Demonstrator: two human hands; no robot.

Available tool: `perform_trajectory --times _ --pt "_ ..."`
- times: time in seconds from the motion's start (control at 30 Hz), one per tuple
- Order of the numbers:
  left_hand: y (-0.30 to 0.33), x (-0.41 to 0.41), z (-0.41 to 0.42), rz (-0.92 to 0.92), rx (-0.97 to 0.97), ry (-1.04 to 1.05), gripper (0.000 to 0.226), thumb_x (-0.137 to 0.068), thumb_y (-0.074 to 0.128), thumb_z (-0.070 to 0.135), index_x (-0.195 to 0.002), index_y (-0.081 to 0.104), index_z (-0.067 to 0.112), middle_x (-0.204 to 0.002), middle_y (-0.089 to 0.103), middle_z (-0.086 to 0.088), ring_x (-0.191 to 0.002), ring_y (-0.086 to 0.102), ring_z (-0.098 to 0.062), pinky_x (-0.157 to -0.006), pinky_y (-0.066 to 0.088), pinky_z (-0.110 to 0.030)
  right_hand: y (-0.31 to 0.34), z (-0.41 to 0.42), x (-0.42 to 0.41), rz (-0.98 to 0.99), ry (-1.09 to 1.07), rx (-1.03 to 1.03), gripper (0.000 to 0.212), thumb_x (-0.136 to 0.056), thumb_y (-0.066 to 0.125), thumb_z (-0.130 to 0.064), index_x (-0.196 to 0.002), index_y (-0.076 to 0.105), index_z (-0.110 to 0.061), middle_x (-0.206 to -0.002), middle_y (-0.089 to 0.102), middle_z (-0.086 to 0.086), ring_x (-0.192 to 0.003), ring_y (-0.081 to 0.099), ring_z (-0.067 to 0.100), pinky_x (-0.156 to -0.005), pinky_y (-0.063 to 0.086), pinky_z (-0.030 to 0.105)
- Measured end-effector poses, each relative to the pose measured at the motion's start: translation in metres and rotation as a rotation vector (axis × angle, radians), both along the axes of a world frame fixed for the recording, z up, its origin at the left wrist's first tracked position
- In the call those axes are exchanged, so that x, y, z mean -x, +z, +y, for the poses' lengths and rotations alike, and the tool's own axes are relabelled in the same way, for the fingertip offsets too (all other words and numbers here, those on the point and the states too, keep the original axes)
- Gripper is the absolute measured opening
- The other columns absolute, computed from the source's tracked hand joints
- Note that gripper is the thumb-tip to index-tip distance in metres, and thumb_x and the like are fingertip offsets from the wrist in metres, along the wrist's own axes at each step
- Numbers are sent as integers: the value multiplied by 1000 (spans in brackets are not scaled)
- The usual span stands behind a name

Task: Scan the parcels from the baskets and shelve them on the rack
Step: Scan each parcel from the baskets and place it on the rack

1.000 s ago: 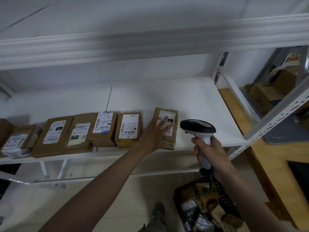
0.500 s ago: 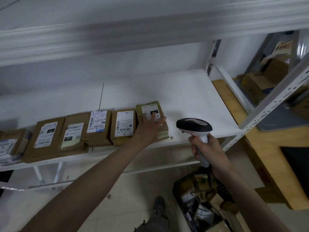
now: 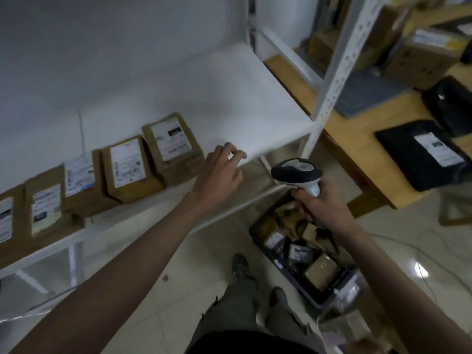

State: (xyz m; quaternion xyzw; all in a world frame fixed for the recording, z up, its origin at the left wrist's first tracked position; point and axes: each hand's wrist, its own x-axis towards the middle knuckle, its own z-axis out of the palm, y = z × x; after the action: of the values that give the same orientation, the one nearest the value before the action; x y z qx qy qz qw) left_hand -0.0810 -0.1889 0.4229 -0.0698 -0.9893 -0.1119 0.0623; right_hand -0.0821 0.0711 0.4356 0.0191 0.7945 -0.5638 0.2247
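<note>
Fingers of the left hand [image 3: 219, 175] hang loose and a little bent, and this grip holds nothing. The hand floats over the front edge of the white metal rack shelf [image 3: 255, 106], just to the right of the last brown cardboard parcel with a white label [image 3: 173, 146], and does not touch it.

The right hand [image 3: 323, 205] has its grip curled tight around the handle of the white and black barcode scanner [image 3: 297, 173]. The scanner's dark head sits in front of the shelf's right end, lower than the shelf and near the white rack post with holes [image 3: 339, 60].

More brown cardboard parcels stand in a row along the front of the shelf, to the left of the last one. The next parcel [image 3: 130, 169] touches it, and then come the third parcel [image 3: 81, 185] and the fourth parcel [image 3: 48, 210]. All show white labels on top. The pictures are blurry, so the words on the labels cannot be read.

Under the shelf's right end, on the pale tiled floor [image 3: 178, 290], sits a dark plastic basket [image 3: 301, 284] with more small parcels inside. It is right below the scanner hand. Past the post, to the right of the shelf, a wooden bench [image 3: 362, 139] carries a black bag parcel with a white label [image 3: 421, 154].
</note>
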Motion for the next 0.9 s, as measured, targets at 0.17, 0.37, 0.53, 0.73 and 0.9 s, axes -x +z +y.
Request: perform_trajectory --times 0.17,0.37,0.53,0.73,0.9 --pt "-65 -27 60 -241 -92 -34 30 -90 67 18 -120 64 12 -119 55 -11 -109 54 -31 -89 45 -44 -62 70 -32 -29 -97 -193 36 -92 71 -32 -123 58 -20 -94 70 4 -80 68 23 -68 55 41" --pt "-173 -60 109 -608 -127 -28 28 -92 68 20 -118 64 15 -126 54 -8 -116 53 -27 -95 43 -35 -146 139 -96 -137 -289 -234 23 -90 71 -24 -109 59 -19 -69 66 -4 -49 61 3 -47 46 23" --pt "-272 -64 135 -730 -171 -25 25 -93 67 24 -116 64 16 -123 55 -6 -108 56 -26 -90 48 -42 -236 165 -134 -279 -401 -242 19 -93 68 -24 -107 58 -16 -73 66 1 -47 59 2 -46 44 21" --pt "-393 -42 152 -863 -362 132 16 -92 69 25 -106 66 17 -102 55 4 -88 54 -10 -65 36 -20 -344 143 -131 -328 -506 -154 16 -94 67 -21 -102 59 -10 -71 66 10 -51 58 14 -49 47 31" --pt "-476 -12 158 -986 -617 393 15 -95 65 34 -106 65 24 -107 64 7 -95 61 -10 -69 47 -22 -418 120 -107 -317 -528 -45 16 -95 67 -17 -107 57 -12 -65 62 4 -46 55 5 -45 44 21"
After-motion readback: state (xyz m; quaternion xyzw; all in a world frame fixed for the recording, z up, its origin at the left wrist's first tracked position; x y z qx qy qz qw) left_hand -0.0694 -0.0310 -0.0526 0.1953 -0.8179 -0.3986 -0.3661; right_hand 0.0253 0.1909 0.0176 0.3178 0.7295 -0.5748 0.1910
